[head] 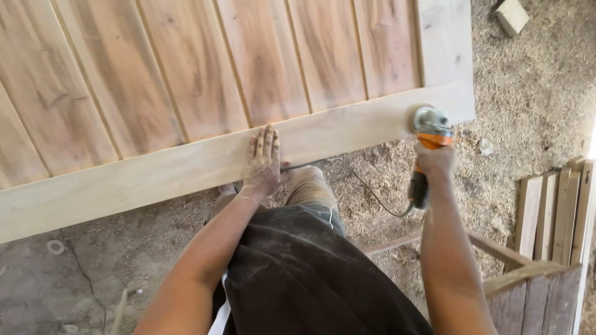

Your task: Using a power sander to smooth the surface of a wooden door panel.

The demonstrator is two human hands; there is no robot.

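Observation:
A large wooden door panel (205, 80) of vertical planks lies flat before me, with a pale bottom rail (155, 174) along its near edge. My left hand (263, 160) rests flat on that rail, fingers spread and dusty. My right hand (434, 162) grips the handle of an orange and grey angle grinder (427, 133), whose disc head sits on the rail near the panel's right corner. Its black cord (366, 189) trails down to the floor.
Sawdust and shavings cover the ground at right (528, 105). A small wood block (512, 15) lies at top right. Stacked wooden slats and a frame (552, 217) stand at the right. My dark clothing and knees (304, 260) are below the panel's edge.

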